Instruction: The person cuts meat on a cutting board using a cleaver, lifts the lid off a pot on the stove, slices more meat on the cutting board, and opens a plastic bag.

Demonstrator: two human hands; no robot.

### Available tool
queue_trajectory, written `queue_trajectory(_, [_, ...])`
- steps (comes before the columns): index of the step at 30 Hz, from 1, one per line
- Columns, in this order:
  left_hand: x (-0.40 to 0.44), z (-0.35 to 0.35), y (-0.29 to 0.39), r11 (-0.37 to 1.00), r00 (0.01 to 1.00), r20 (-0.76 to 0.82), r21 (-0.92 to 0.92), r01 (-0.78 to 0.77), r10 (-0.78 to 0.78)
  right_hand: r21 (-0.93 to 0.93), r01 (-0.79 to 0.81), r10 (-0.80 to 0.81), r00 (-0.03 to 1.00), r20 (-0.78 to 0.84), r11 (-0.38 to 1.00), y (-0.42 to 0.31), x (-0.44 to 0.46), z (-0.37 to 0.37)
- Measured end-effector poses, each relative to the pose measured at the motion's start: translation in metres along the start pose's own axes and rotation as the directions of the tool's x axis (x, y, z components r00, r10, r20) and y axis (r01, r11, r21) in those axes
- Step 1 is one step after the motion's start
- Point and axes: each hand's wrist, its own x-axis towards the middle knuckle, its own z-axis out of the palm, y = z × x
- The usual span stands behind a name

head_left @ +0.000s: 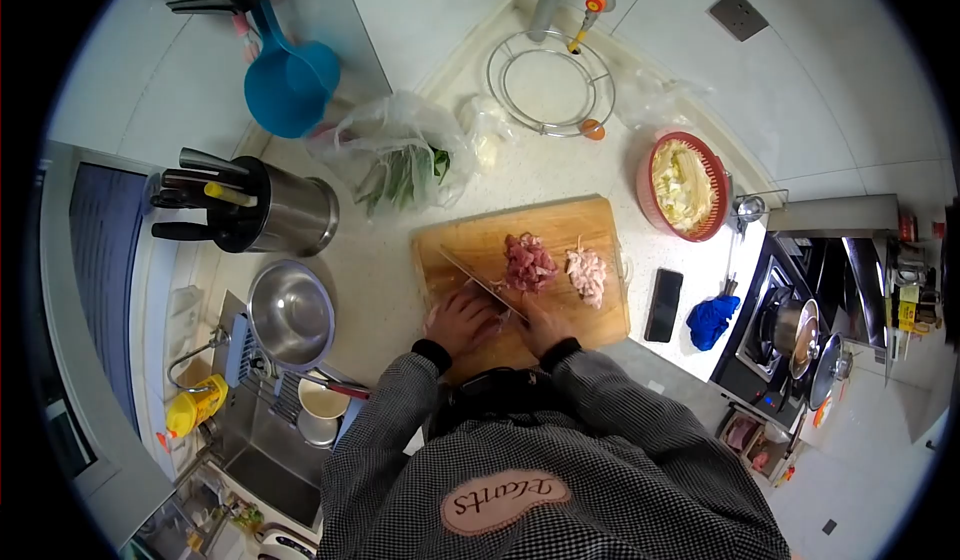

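Observation:
On a wooden cutting board (pixel 590 220) lie a pile of dark red meat pieces (pixel 529 263) and, to its right, a smaller pile of pale pink pieces (pixel 586 275). My right hand (pixel 541 324) is closed round the handle end of a knife (pixel 480 280), whose blade slants up and left across the board beside the red pile. My left hand (pixel 462 320) presses down on meat at the board's lower left, close to the blade, with its fingers curled together. Most of that meat is hidden under the hand.
Left of the board stand a steel bowl (pixel 291 314) and a knife block (pixel 290 205). A plastic bag with greens (pixel 405 165) lies behind. To the right are a red basket (pixel 685 186), a phone (pixel 664 305), a blue cloth (pixel 712 321) and a stove with a pot (pixel 790 326).

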Motion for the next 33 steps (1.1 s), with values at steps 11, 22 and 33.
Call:
queue_trajectory(11, [-0.001, -0.002, 0.003, 1.000, 1.000, -0.012, -0.024, -0.001, 0.001, 0.123, 0.129, -0.111, 0.983, -0.145, 0.984, 0.012, 0.011, -0.025])
queue_trajectory(22, [-0.001, -0.002, 0.003, 0.999, 0.999, 0.031, 0.048, 0.015, -0.017, -0.001, 0.170, -0.170, 0.985, -0.005, 0.985, 0.021, -0.032, -0.031])
queue_trajectory(33, [0.002, -0.004, 0.001, 0.999, 0.995, 0.091, 0.036, 0.038, -0.041, -0.124, 0.281, -0.259, 0.951, 0.168, 0.952, -0.025, 0.030, -0.010])
